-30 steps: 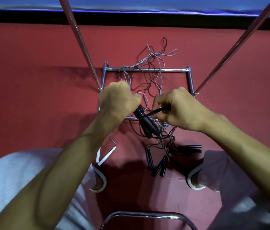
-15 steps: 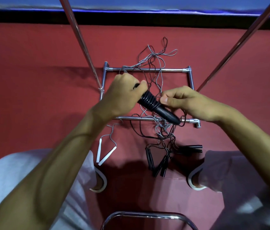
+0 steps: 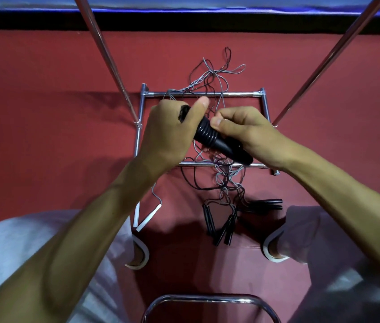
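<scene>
A black jump-rope handle [image 3: 217, 142] with cord coiled round its upper part is held over the metal frame [image 3: 142, 117]. My left hand [image 3: 172, 134] grips the handle's upper end, thumb raised. My right hand [image 3: 245, 131] pinches the cord against the coils with thumb and fingers. A tangle of black and grey cords [image 3: 214, 75] spreads over the frame on the red floor.
Several black handles [image 3: 224, 231] and a pair of white handles [image 3: 142, 217] lie on the floor between my feet. Two slanted metal poles [image 3: 107, 61] rise at left and right. A chrome chair bar [image 3: 207, 299] curves at the bottom.
The handle has been lifted and turned, with more cord coiled round it. My right hand moved from the handle's lower tip up to the coils.
</scene>
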{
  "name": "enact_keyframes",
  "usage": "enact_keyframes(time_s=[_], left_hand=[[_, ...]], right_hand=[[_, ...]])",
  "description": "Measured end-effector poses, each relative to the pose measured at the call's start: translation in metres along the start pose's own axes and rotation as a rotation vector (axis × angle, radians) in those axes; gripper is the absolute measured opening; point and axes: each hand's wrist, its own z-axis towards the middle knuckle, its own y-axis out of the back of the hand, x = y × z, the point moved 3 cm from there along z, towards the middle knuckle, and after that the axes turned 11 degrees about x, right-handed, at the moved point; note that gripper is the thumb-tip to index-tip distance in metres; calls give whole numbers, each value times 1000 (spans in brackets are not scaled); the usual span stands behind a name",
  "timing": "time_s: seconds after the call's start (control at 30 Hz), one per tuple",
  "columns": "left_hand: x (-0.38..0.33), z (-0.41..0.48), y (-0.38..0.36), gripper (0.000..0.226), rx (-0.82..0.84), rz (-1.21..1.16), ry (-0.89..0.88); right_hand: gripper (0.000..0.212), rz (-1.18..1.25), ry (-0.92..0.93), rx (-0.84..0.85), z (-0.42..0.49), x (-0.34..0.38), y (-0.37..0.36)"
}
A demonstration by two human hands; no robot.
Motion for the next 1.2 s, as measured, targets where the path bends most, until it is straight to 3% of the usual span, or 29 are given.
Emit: enact_keyframes(time_s=[0.17, 0.33, 0.43, 0.5, 0.6, 0.73, 0.83, 0.93, 1.03, 1.1, 1.2], left_hand=[[7, 7, 1, 47, 203, -2, 89], [2, 8, -2, 42, 439, -421, 218], [2, 7, -8, 38, 580, -605, 300], [2, 3, -15, 41, 681, -748, 384], [5, -2, -26, 50, 778, -967, 481], [22, 2, -25, 44, 627, -936, 578], [28, 4, -23, 36, 597, -914, 600], [28, 3, -21, 43, 616, -984, 620], [31, 5, -16, 45, 593, -1108, 672], [36, 4, -15, 42, 573, -1176, 734], [38, 2, -18, 40, 552, -1310, 821]], right_hand=[[34, -42, -72, 126, -3, 11, 11], [66, -278, 10, 65, -11, 19, 27], [68, -256, -30, 97, -12, 19, 22], [73, -140, -114, 135, -11, 14, 18], [69, 306, -164, 293, -8, -3, 12], [59, 670, -260, 379, 0, -26, 12], [60, 680, -322, 316, -1, -26, 18], [42, 665, -351, 232, -1, -19, 15], [22, 603, -242, 48, 2, -12, 11], [2, 438, -125, -95, 4, -7, 15], [24, -135, 6, -373, 0, -8, 31]])
